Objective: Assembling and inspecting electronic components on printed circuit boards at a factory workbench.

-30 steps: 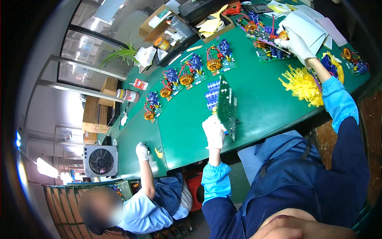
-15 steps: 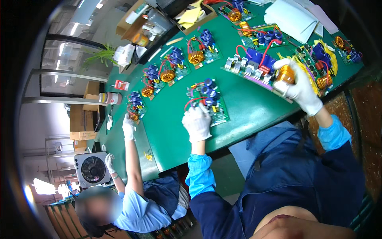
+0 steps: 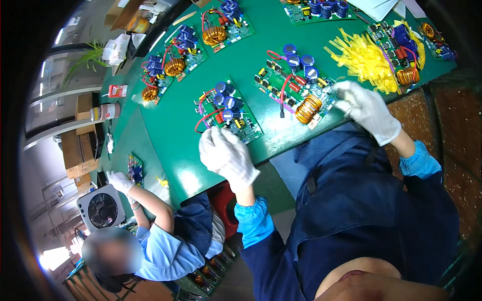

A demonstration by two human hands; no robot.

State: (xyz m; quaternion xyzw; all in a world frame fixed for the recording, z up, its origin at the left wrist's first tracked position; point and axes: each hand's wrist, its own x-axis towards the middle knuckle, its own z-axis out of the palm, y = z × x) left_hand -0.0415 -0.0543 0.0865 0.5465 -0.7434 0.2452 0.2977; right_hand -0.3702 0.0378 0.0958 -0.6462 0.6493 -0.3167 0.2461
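Observation:
A green circuit board [image 3: 226,108] with blue capacitors and a red wire lies on the bench. My left hand [image 3: 228,155], in a white glove, is closed over its near left corner and hides that part. To its right lies another circuit board [image 3: 296,88], flat, with blue capacitors, a red wire with a dark end and a copper coil [image 3: 308,109] at its near corner. My gloved right hand [image 3: 369,110] has its fingers curled against this board's right edge; the fingertips are partly hidden.
Yellow strips [image 3: 364,60] lie beside a tilted circuit board [image 3: 396,47] at the right. Several more circuit boards [image 3: 223,30] stand further back on the green bench [image 3: 173,130]. A co-worker's gloved hand [image 3: 120,181] touches a board [image 3: 134,168] at the left.
The right-hand board, held tilted up by its coil before, now lies flat on the bench. My right hand has moved from the coil to its right edge. The view has shifted.

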